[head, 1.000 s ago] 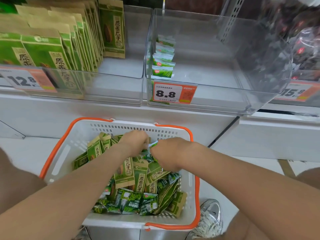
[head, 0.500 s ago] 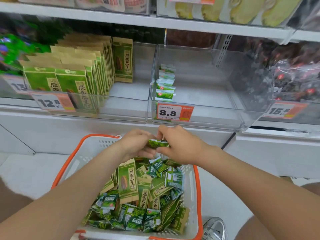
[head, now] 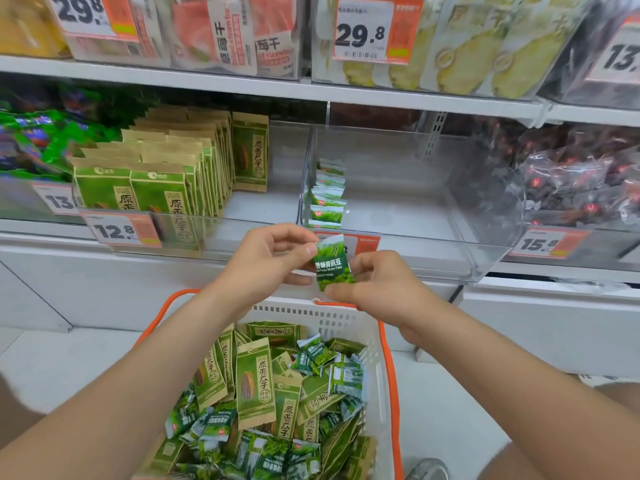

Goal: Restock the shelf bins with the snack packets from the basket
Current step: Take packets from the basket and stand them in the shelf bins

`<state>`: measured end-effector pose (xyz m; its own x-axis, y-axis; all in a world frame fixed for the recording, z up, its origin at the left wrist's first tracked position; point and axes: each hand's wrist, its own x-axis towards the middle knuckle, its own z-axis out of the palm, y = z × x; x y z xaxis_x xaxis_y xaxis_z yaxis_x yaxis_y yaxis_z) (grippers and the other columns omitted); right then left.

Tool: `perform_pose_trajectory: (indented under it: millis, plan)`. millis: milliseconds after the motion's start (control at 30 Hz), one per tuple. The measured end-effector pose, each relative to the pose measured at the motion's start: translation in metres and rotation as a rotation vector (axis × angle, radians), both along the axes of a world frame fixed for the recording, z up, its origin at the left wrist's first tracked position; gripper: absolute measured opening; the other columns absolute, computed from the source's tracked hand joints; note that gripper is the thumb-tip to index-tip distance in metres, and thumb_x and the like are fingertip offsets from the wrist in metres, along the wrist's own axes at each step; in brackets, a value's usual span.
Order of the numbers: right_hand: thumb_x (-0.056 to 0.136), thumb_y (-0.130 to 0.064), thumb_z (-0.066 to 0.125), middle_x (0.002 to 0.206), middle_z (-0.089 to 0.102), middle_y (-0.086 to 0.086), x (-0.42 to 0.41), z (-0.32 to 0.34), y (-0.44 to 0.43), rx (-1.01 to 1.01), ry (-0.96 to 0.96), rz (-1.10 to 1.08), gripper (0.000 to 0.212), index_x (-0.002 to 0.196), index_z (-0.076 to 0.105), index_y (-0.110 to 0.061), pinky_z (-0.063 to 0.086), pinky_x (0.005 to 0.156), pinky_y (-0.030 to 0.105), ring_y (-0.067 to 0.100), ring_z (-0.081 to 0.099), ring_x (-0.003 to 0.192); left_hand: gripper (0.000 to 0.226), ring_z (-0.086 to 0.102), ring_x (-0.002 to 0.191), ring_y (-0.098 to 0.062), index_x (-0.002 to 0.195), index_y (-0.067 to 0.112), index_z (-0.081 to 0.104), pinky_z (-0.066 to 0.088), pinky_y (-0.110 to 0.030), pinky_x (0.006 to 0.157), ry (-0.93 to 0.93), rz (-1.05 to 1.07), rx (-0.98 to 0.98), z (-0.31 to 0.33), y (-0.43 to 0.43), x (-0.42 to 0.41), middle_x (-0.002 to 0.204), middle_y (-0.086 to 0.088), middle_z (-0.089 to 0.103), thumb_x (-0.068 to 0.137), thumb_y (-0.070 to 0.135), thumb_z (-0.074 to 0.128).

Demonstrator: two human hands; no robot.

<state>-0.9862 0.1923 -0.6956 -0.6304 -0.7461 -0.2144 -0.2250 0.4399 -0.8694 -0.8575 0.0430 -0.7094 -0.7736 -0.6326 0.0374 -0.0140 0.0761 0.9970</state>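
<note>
Up from the white, orange-rimmed plastic basket (head: 304, 315), the small green foil pea packet (head: 333, 265) now hangs mid-frame, left hand (head: 266, 258) and right hand (head: 377, 285) pinching it in their fingers (head: 301, 251), seemingly bound for the clear plastic bin (head: 433, 258) above.

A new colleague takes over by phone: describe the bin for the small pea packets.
Under the white shelf board, find the tall kraft seed packets. The pea bin is the clear one just right of them. Unlike its fuller neighbours, it holds only one row of small green-white packets along its left wall.
</note>
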Motion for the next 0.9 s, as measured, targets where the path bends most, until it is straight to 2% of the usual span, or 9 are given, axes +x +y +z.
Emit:
perform_pose_trajectory:
  millis: [67, 167, 267, 367, 433, 500, 600, 767, 900]
  plan:
    - [0.078, -0.026, 0.089, 0.091, 0.076, -0.004, 0.003, 0.006, -0.001, -0.097, 0.086, 0.025, 0.035, 0.109, 0.072, -0.024, 0.061, 0.068, 0.032, 0.011, 0.074, 0.078, 0.007, 0.076, 0.084, -0.021, 0.102, 0.011, 0.077, 0.065, -0.036, 0.072, 0.007, 0.009, -0.169, 0.009, 0.0, -0.003, 0.096, -0.014, 0.078, 0.096, 0.008, 0.073]
    - [0.088, -0.028, 0.08, 0.076, 0.075, 0.003, 0.003, 0.017, -0.004, -0.2, 0.286, 0.065, 0.017, 0.103, 0.072, -0.024, 0.058, 0.058, 0.032, 0.022, 0.073, 0.072, 0.008, 0.075, 0.074, -0.017, 0.101, 0.01, 0.077, 0.062, -0.028, 0.066, 0.08, 0.09, -0.264, 0.022, 0.005, -0.006, 0.082, -0.008, 0.079, 0.093, 0.007, 0.077]
    - [0.088, -0.029, 0.079, 0.072, 0.074, 0.0, -0.004, 0.02, -0.009, -0.172, 0.473, 0.035, 0.014, 0.091, 0.067, -0.022, 0.058, 0.074, 0.043, 0.021, 0.07, 0.072, 0.008, 0.076, 0.074, -0.018, 0.106, 0.012, 0.074, 0.062, -0.035, 0.062, 0.151, 0.205, -0.313, 0.025, 0.005, -0.009, 0.084, -0.002, 0.079, 0.1, 0.011, 0.07]
    - [0.091, -0.028, 0.077, 0.086, 0.074, -0.01, -0.012, 0.032, -0.014, -0.337, 0.543, -0.072, 0.019, 0.104, 0.064, -0.028, 0.059, 0.08, 0.042, 0.012, 0.07, 0.079, 0.017, 0.068, 0.084, -0.006, 0.109, 0.024, 0.072, 0.056, -0.023, 0.073, 0.069, 0.373, -0.615, 0.019, -0.003, -0.01, 0.098, 0.013, 0.072, 0.101, 0.011, 0.065]
    - [0.093, -0.028, 0.074, 0.091, 0.072, -0.015, -0.024, 0.039, -0.021, -0.413, 0.611, -0.098, 0.019, 0.108, 0.063, -0.028, 0.058, 0.081, 0.04, 0.005, 0.069, 0.083, 0.031, 0.06, 0.099, -0.007, 0.116, 0.029, 0.069, 0.048, -0.021, 0.086, -0.02, 0.41, -0.77, 0.016, -0.006, -0.011, 0.113, 0.012, 0.063, 0.096, 0.005, 0.064]
    - [0.093, -0.03, 0.074, 0.092, 0.073, -0.013, -0.038, 0.043, -0.03, -0.35, 0.665, -0.056, 0.018, 0.108, 0.063, -0.028, 0.056, 0.084, 0.039, 0.009, 0.068, 0.085, 0.042, 0.055, 0.116, -0.014, 0.124, 0.029, 0.065, 0.046, -0.036, 0.102, -0.087, 0.352, -0.833, 0.011, -0.01, -0.013, 0.125, 0.008, 0.056, 0.091, 0.003, 0.064]
    - [0.094, -0.035, 0.074, 0.093, 0.073, -0.009, -0.058, 0.039, -0.048, -0.155, 0.647, 0.045, 0.018, 0.108, 0.066, -0.027, 0.055, 0.086, 0.038, 0.015, 0.068, 0.089, 0.055, 0.056, 0.117, -0.017, 0.134, 0.031, 0.053, 0.045, -0.055, 0.103, -0.161, 0.245, -0.857, 0.003, -0.009, -0.017, 0.131, 0.009, 0.055, 0.088, 0.003, 0.064]
    - [0.093, -0.04, 0.076, 0.109, 0.073, 0.004, -0.074, 0.04, -0.078, 0.115, 0.376, 0.158, 0.031, 0.116, 0.074, -0.02, 0.054, 0.081, 0.034, 0.019, 0.066, 0.092, 0.055, 0.062, 0.089, -0.008, 0.13, 0.034, 0.054, 0.046, -0.052, 0.097, -0.13, 0.285, -0.881, 0.0, -0.011, -0.022, 0.124, 0.013, 0.055, 0.085, 0.004, 0.064]
    - [0.094, -0.035, 0.073, 0.113, 0.075, 0.007, -0.075, 0.046, -0.092, 0.38, 0.372, 0.224, 0.03, 0.116, 0.076, -0.015, 0.059, 0.087, 0.039, 0.025, 0.071, 0.101, 0.049, 0.063, 0.087, -0.008, 0.125, 0.035, 0.055, 0.04, -0.043, 0.093, -0.123, 0.308, -0.879, -0.001, -0.012, -0.025, 0.123, 0.016, 0.054, 0.087, 0.005, 0.063]
